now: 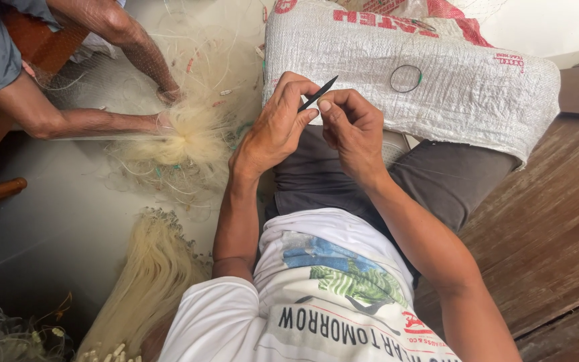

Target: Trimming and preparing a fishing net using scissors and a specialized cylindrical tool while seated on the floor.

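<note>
A thin black netting needle (pixel 317 93) is held between both hands in front of the person's chest, above the lap. The left hand (pixel 276 127) is curled, and its thumb and forefinger are pressed together on the lower end of the needle. The right hand (pixel 353 127) is also bent inward, and its thumb tip is laid against the needle near the middle, so the tool is pinched from both sides. The pointed end of the needle is directed up and to the right, toward a white woven sack (pixel 437 87) with red print, which is laid across the knees. A thin dark ring (pixel 406 78) is seen on the surface of the sack, just beside the needle tip but apart from it. Dark grey trousers (pixel 437 177) are seen under the hands, and a white printed shirt (pixel 330 295) is seen below. On the pale floor (pixel 48 221) at the left, a heap of fine pale fishing net (pixel 182 134) is spread, and it is touched by the two hands of another person (pixel 165 107). A bundle of straw-coloured net (pixel 145 275) is placed near the left elbow. Brown wooden boards (pixel 544 234) are seen at the right.
</note>
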